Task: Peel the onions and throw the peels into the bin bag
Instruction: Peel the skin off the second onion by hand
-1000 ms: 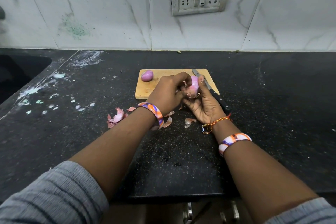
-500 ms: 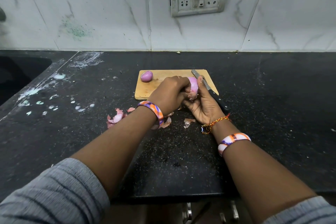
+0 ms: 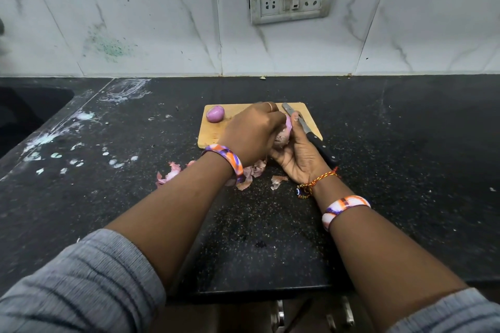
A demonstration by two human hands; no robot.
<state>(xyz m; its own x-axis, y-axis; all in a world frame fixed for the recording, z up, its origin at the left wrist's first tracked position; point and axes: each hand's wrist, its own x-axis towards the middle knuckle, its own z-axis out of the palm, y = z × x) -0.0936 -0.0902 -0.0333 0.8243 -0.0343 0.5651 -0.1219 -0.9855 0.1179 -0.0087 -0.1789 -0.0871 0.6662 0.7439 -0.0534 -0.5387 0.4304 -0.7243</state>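
While the right hand (image 3: 300, 154) cups the half-peeled onion (image 3: 282, 138) from below over the chopping board's (image 3: 213, 135) near edge, the left hand (image 3: 251, 135) curls over it from the left, fingers closed on its skin, peels (image 3: 250, 173) lying on the table (image 3: 108, 197) just nearer.

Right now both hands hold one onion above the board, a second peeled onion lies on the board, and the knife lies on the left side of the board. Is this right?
One detail is wrong: the knife lies on the right side of the cutting board, as the head view shows. The rest holds: the left hand and right hand hold one onion, and the second peeled onion lies on the board.
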